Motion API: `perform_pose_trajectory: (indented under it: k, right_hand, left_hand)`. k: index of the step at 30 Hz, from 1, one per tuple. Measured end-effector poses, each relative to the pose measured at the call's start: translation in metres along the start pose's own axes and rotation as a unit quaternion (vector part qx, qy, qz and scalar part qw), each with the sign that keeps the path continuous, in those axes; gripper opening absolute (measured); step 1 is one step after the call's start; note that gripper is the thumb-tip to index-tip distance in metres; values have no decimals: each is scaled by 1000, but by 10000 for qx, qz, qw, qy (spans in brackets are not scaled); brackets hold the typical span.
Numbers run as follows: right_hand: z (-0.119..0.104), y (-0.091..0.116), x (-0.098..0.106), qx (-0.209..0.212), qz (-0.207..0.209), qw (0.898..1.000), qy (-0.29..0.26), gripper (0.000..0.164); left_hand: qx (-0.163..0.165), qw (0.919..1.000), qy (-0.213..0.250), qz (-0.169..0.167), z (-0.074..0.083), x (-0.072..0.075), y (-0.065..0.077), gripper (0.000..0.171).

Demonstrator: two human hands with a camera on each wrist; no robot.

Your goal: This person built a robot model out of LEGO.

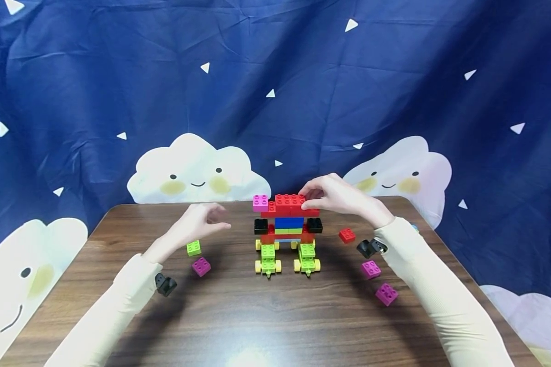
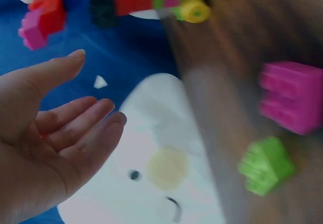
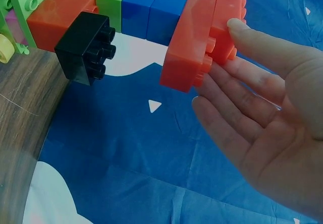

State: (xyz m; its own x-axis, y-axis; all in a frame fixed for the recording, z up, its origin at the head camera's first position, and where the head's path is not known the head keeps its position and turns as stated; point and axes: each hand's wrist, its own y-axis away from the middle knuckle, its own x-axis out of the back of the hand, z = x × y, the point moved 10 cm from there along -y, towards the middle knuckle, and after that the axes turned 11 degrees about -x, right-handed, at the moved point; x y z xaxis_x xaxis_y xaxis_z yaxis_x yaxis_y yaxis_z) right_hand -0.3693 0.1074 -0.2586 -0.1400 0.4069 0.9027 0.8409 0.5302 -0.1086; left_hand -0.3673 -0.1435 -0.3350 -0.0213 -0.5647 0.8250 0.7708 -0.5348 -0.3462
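A figure of toy building bricks stands upright on two light-green wheeled bases (image 1: pixel 268 251) with yellow wheels. Its middle has blue bricks (image 1: pixel 289 223), with a black brick (image 1: pixel 260 226) out at each side. Across the top lies a red brick (image 1: pixel 290 200) on a longer red one, and a magenta brick (image 1: pixel 260 203) sits at the upper left. My right hand (image 1: pixel 334 194) pinches the upper red brick (image 3: pixel 226 22) at its right end, thumb on one side and fingers on the other. Left of the figure, my left hand (image 1: pixel 198 222) hovers with fingers apart, holding nothing.
On the wooden table (image 1: pixel 239 316), a green brick (image 1: pixel 194 248) and a magenta brick (image 1: pixel 201 266) lie below the left hand. Right of the figure lie a red brick (image 1: pixel 347 235) and two magenta bricks, one (image 1: pixel 386 294) nearer the front. A blue cloud-patterned curtain (image 1: pixel 275 102) hangs behind.
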Motion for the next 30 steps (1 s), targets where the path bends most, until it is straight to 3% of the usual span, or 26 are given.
perform_pose_trajectory:
  k: [6, 11, 15, 24, 30]
  right_hand:
    - [2, 2, 2, -51, 40, 10000, -27, 30]
    - [4, 3, 2, -102, -16, 9999, -59, 30]
    - [3, 3, 1, -49, -32, 10000, -65, 30]
    - [2, 1, 0, -54, -52, 10000, -59, 30]
    - [-1, 0, 0, -90, -95, 9999, -55, 30]
  left_hand:
    - [315, 9993, -19, -191, -26, -18, 30, 43]
    - [328, 9984, -414, -215, -36, -23, 47, 39]
    - [349, 9966, -622, -423, -43, -28, 58, 37]
    - [444, 9923, -893, -729, -46, -43, 74, 39]
    - [448, 9914, -909, -824, -47, -47, 76, 35]
